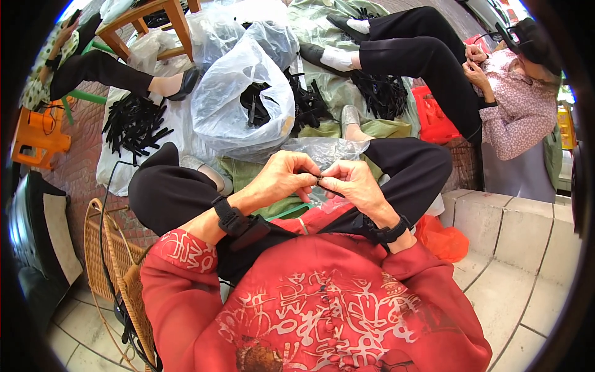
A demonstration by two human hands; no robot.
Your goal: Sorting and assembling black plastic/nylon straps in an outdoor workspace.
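Note:
My left hand (280,180) and my right hand (356,186) meet above my lap, thumbs and fingertips pinched together. Between them is a small black strip (331,191), mostly covered by the fingers; its exact kind cannot be made out. Both hands grip it, the right one over its lower end. Just beyond my knees stands a clear plastic bag (214,102) with black strips (255,106) inside. A loose heap of black strips (133,127) lies on white sheeting to the left, and another heap (381,93) lies at the far right.
A co-worker (520,102) sits at the right with hands together; another person's leg (114,73) reaches in at the far left. Around me are a red basket (431,115), an orange stool (40,139), a wicker chair (118,260), a red bag (441,239) and a tiled ledge (502,223).

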